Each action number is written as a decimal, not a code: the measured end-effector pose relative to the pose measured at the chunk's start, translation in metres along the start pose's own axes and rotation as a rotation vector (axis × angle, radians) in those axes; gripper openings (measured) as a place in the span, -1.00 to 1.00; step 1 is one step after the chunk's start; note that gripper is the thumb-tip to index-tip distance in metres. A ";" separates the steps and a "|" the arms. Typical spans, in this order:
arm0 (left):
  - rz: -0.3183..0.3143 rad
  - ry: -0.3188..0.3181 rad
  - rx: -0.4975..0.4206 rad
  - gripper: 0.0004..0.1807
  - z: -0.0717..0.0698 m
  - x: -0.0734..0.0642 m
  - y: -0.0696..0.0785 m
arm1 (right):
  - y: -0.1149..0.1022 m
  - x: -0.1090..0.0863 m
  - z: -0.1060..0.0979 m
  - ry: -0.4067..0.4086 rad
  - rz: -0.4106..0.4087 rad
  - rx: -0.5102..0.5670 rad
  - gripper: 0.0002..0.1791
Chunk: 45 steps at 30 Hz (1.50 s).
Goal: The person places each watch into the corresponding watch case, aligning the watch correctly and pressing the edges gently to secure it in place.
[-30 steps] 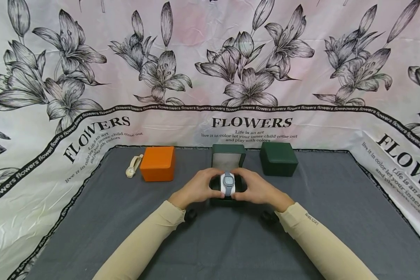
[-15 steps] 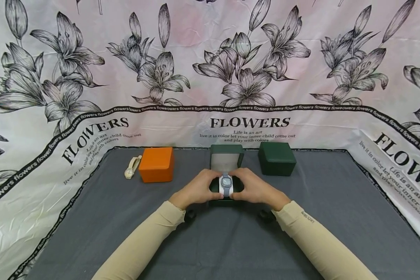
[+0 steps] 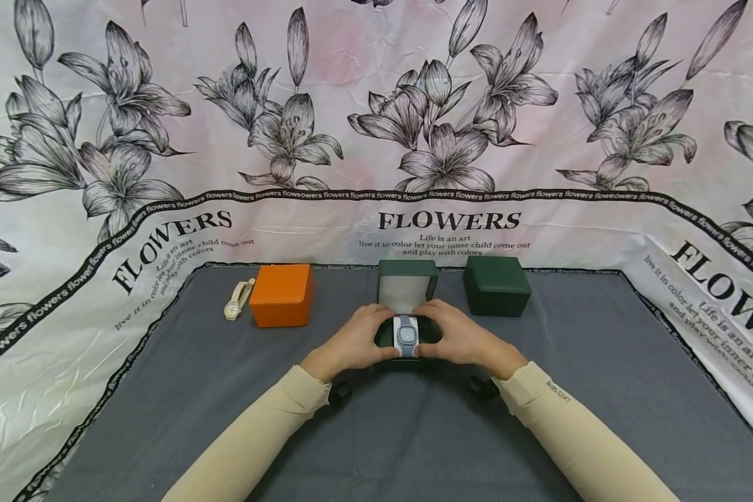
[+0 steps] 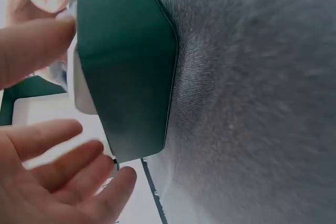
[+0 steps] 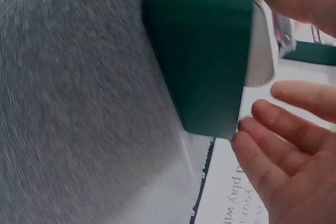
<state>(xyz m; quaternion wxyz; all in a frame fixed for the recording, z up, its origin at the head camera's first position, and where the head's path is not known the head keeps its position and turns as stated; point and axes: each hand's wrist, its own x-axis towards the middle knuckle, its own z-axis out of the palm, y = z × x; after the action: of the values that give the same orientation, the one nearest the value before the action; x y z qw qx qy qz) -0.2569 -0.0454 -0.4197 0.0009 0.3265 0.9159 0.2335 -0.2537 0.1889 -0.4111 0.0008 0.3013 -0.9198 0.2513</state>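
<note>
In the head view, a grey-blue wristwatch on a white cushion sits in the opening of a dark green watch box, whose lid stands up behind it. My left hand holds the watch from the left, thumb at the near end and fingers at the far end. My right hand grips it likewise from the right. Both wrist views show the green box's outer wall and the lower fingers spread beside it. Most of the box's interior is hidden by the hands.
To the left stands an orange box, with a cream-strapped watch lying next to it. A closed green box is at the back right. Grey cloth covers the table, with a floral sheet behind.
The watch has settled slightly lower and its face now tips more upward, squarer to the head view. Both hands keep their places around it; the boxes stay put.
</note>
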 end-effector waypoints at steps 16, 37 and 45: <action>-0.267 0.032 -0.245 -0.27 0.006 -0.030 0.008 | 0.007 0.016 -0.032 0.335 0.117 0.216 -0.22; -0.343 0.112 -0.416 -0.32 0.015 -0.029 0.007 | 0.006 0.019 -0.031 0.346 0.098 0.259 -0.48; -0.319 0.126 -0.429 -0.32 0.015 -0.028 0.005 | 0.003 0.008 -0.027 0.362 0.088 0.285 -0.50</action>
<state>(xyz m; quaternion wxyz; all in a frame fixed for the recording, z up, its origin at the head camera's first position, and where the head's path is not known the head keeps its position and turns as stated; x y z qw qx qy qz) -0.2292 -0.0523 -0.4356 0.0500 0.1552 0.8836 0.4389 -0.2657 0.1995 -0.3880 0.1124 0.2079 -0.8721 0.4284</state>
